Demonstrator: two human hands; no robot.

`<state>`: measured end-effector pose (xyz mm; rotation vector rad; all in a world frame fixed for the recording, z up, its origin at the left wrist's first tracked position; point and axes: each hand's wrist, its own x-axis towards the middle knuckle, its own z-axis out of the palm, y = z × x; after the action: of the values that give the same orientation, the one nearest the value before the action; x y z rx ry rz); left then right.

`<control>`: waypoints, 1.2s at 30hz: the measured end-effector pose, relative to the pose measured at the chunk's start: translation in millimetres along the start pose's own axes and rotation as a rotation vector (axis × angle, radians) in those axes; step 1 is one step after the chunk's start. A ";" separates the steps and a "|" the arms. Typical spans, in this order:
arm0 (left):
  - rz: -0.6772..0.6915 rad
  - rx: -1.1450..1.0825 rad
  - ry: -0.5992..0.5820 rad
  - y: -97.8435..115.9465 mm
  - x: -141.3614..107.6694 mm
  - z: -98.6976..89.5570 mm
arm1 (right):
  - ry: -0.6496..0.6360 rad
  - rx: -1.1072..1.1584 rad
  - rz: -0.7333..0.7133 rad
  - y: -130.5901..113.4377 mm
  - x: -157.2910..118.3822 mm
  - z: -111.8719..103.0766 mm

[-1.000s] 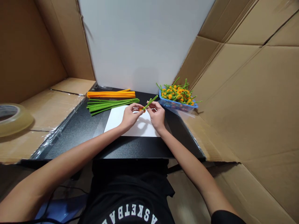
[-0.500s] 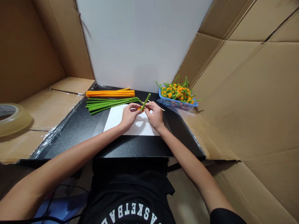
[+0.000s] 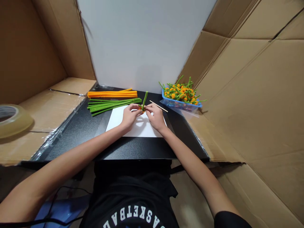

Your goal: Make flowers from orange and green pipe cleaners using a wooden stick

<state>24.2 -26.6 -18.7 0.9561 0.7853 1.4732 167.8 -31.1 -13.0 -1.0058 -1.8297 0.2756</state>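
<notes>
Over a white sheet of paper (image 3: 140, 131), my left hand (image 3: 129, 116) and my right hand (image 3: 155, 117) meet at a small orange-and-green pipe cleaner piece (image 3: 144, 100). Both hands are closed, pinching it between thumbs and fingers. One green stem sticks up from it, while most of its orange part is hidden by my fingertips. A thin wooden stick (image 3: 159, 106) lies just beyond my right hand. To the left are a bundle of green pipe cleaners (image 3: 111, 106) and, behind it, a bundle of orange pipe cleaners (image 3: 111, 94).
A blue basket (image 3: 181, 104) heaped with orange-and-green pipe cleaner pieces stands at the back right. Cardboard walls (image 3: 256, 95) flank the black table (image 3: 78, 136). A large tape roll (image 3: 23, 122) rests at far left.
The green stem has swung from leaning right to nearly upright as my fingers turned the piece. More of the wooden stick shows now beyond my right hand.
</notes>
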 end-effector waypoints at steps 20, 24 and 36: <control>-0.032 -0.015 -0.037 0.5 3.3 -1.5 | 0.038 -0.045 -0.051 -0.1 0.2 -9.0; -0.052 -0.022 -0.050 2.5 5.4 -2.2 | 0.024 -0.130 -0.102 2.1 0.6 -14.2; -0.095 -0.047 -0.105 0.2 3.9 -3.5 | -0.042 -0.370 -0.353 6.0 0.6 -19.2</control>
<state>20.9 -22.6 -19.6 0.9403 0.7068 1.3428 187.0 -31.5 -6.8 -0.9029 -2.1021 -0.2674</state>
